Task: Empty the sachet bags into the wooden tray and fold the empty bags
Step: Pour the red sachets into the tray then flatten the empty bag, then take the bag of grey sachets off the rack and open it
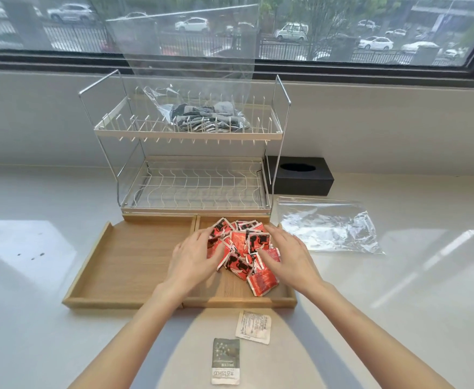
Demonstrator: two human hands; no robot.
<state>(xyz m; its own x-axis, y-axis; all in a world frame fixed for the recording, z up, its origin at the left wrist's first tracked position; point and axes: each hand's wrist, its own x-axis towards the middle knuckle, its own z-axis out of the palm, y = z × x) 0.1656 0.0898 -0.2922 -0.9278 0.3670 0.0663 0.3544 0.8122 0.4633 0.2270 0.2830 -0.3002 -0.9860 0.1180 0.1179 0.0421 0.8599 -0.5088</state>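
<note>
**Both hands on the red sachets**

The left hand (195, 258) and right hand (285, 255) lie flat, fingers spread, on a heap of red sachets (241, 248) in the right compartment of the wooden tray (129, 259). An empty clear bag (328, 226) lies beside the tray.

Bright daylight pours in through the window (230, 26) beyond the fingertips. Glare blooms on the white counter (33, 248) out past the left hand (195, 258), pale streaks past the right hand (286, 256). Soft shadows trail back under both forearms. Wide-angle bending curves the edges; focus is fairly sharp throughout.
</note>
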